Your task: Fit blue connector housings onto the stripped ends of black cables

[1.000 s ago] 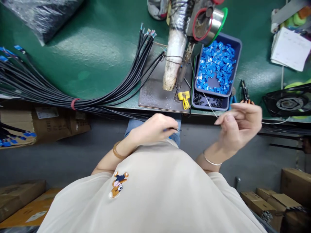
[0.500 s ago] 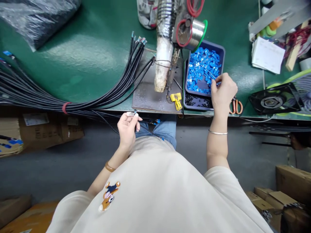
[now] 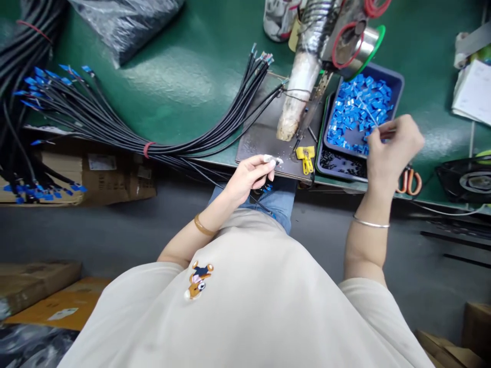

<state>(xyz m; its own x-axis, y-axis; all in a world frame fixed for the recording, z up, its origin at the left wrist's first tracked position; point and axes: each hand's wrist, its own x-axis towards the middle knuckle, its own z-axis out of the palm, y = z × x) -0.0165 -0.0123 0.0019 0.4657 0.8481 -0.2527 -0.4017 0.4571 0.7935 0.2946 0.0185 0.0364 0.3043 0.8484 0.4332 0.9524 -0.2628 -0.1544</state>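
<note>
My left hand (image 3: 251, 176) is closed in a pinch at the bench's front edge, with white coverings on its fingertips. It appears to grip a black cable (image 3: 261, 205), whose other end hangs over my lap; the pinched end is mostly hidden. A thin pale rod (image 3: 368, 110) is held between thumb and fingers of my right hand (image 3: 397, 145), which is slightly blurred. The rod's far end reaches over small blue plastic pieces (image 3: 355, 110) in a dark tray (image 3: 399, 92). Below that tray, another tray holds small black pieces (image 3: 341, 162).
A bundle of black cables (image 3: 192, 145) tied with a red band lies along the bench's left. A dusty duct nozzle (image 3: 293, 110) and solder spool (image 3: 368, 46) hang over a brown board (image 3: 264, 122). Nearby are a yellow clip (image 3: 306, 158), orange-handled scissors (image 3: 410, 181) and a fan (image 3: 470, 179).
The view has swung left, so the bench appears shifted right. My left hand has moved right and up, over the brown board's front edge. My right hand still holds the rod at the blue pieces.
</note>
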